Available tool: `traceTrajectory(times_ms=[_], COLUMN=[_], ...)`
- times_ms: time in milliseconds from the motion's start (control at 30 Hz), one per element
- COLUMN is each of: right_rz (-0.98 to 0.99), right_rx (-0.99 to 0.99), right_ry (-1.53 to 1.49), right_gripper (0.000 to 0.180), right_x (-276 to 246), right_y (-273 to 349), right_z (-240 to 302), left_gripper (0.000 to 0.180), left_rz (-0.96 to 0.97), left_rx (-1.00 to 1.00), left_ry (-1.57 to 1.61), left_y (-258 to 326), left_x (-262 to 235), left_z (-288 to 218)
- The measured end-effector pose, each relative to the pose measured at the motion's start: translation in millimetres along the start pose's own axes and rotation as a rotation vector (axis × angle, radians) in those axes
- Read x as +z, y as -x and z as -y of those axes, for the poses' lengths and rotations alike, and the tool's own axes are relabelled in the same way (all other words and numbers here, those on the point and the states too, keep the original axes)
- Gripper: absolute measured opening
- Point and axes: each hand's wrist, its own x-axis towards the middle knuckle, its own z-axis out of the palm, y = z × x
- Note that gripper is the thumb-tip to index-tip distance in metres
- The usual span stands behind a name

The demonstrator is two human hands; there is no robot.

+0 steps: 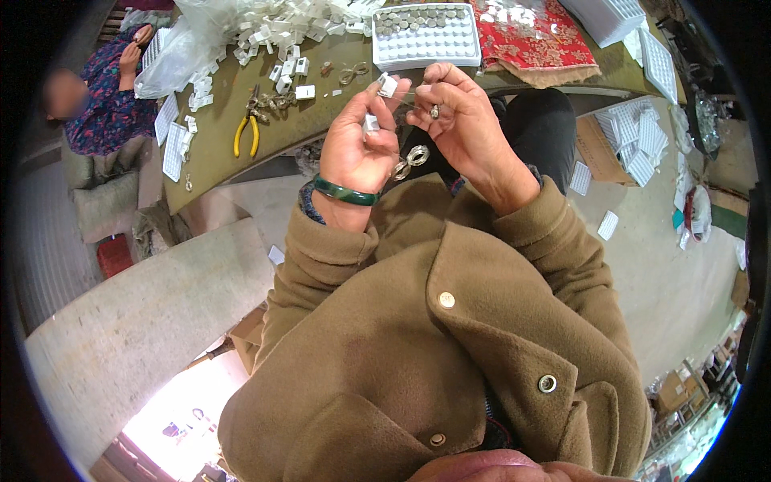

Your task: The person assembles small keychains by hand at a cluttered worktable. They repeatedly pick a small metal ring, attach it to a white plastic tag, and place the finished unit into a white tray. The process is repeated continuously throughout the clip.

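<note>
My left hand (353,151) is closed on a small white plastic block (387,85) held at its fingertips. A second white block (370,123) is tucked against the palm under the curled fingers. My right hand (474,128) pinches thin wire (408,104) that runs across to the block in the left hand. A small round silvery piece (434,112) shows by the right fingers. Below the left hand hangs a looped coil of thin wire (411,161). Both hands are raised just in front of the table's near edge.
On the green table (210,153) lie yellow-handled pliers (247,132), a heap of white blocks (281,32) and a white tray (426,55) partly filled with round silver discs. A red patterned cloth (530,40) is at right. Beside it, a carton (602,149) holds white trays. Another person (108,96) sits at left.
</note>
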Motion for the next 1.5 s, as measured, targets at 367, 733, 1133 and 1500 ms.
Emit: traceTrajectory(times_ms=[367, 733, 1133, 1500], right_rz=[-0.141, -0.140, 0.144, 0.122], right_rx=[-0.439, -0.982, -0.880, -0.857], right_ry=[1.043, 1.900, 2.191, 2.180], right_gripper=[0.009, 0.018, 0.053, 0.046], right_x=[-18, -30, -17, -13], right_y=[0, -78, -79, -63], right_z=[40, 87, 63, 52], left_gripper=[0.027, 0.020, 0.024, 0.023], left_rz=[-0.076, 0.013, 0.036, 0.005], left_rx=[0.066, 0.235, 0.248, 0.232], left_ry=[-0.312, -0.666, -0.668, -0.656], left_y=[-25, -35, -41, -46], left_x=[1, 1, 1, -6], left_z=[0, 5, 9, 5])
